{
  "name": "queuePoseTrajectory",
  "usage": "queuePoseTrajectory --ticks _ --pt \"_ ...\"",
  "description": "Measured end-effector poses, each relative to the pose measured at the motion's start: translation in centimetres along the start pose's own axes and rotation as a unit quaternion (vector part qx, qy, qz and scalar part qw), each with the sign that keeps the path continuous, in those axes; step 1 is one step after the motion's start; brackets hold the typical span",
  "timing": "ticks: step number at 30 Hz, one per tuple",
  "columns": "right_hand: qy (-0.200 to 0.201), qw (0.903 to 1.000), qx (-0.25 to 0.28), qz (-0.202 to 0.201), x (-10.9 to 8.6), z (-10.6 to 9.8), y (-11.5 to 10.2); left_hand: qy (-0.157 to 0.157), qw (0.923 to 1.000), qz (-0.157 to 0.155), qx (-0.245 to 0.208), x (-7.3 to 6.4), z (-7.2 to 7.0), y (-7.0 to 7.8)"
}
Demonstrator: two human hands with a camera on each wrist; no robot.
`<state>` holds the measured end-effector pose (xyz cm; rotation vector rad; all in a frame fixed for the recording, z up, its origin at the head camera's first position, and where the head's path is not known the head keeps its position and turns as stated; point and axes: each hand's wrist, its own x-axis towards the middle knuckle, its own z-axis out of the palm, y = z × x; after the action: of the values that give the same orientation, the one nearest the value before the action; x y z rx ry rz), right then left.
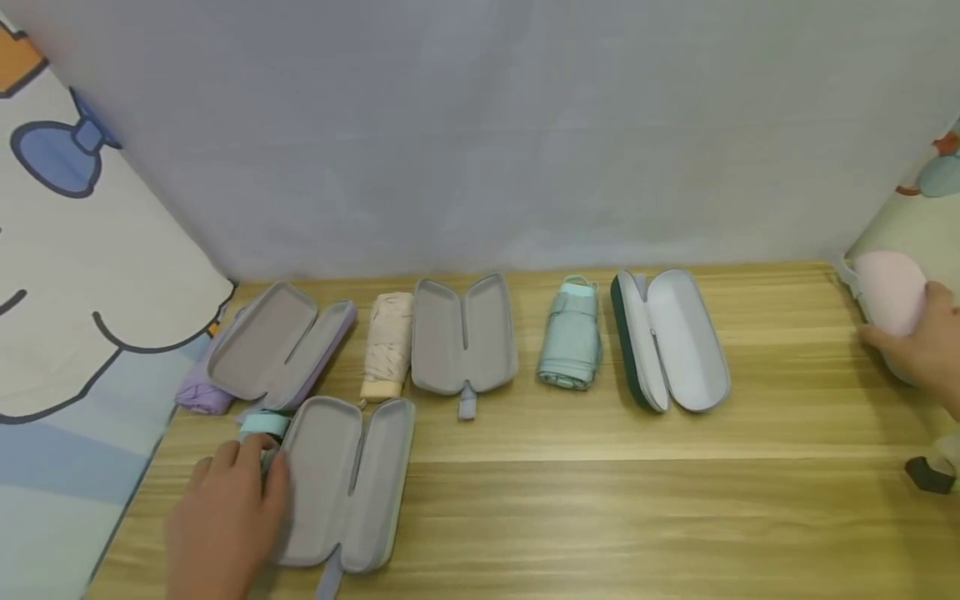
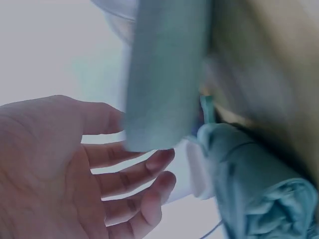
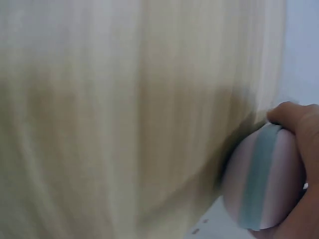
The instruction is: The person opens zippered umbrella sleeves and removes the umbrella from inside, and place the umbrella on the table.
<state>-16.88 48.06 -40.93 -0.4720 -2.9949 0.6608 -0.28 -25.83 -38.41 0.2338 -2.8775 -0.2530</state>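
Note:
At the front left, my left hand (image 1: 225,508) reaches beside an open hard case (image 1: 322,483) with a grey lining. Its fingers are loosely bent in the left wrist view, with the pale green case side (image 2: 164,74) blurred in front of them. Close by lies a rolled teal folding umbrella (image 2: 249,184); in the head view the hand covers most of it, leaving its light teal end (image 1: 264,423). On the far right, my right hand (image 1: 926,342) grips a closed pink case (image 1: 891,292). A green band (image 3: 259,174) runs around that case in the right wrist view.
Along the back stand more open cases: one purple-sided (image 1: 262,342), one grey-lined (image 1: 465,337), one dark green (image 1: 671,342). Rolled umbrellas lie among them: purple (image 1: 206,383), beige (image 1: 387,342), green (image 1: 572,337). A dark-ended object (image 1: 930,475) sits at the right edge.

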Motion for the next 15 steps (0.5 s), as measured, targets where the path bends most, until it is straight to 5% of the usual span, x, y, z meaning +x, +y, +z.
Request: queuePoseTrajectory --ticks 5,15 --pt "0.062 0.9949 0.054 -0.058 -0.5 0.1 0.1 0.081 0.9938 0.074 -0.02 -0.1 -0.8 1.2" --pt "0.071 0.9899 -0.026 -0.12 -3.7 -1.4 -4.6 0.077 0.9838 0.153 -0.053 0.0 -1.7 3.6"
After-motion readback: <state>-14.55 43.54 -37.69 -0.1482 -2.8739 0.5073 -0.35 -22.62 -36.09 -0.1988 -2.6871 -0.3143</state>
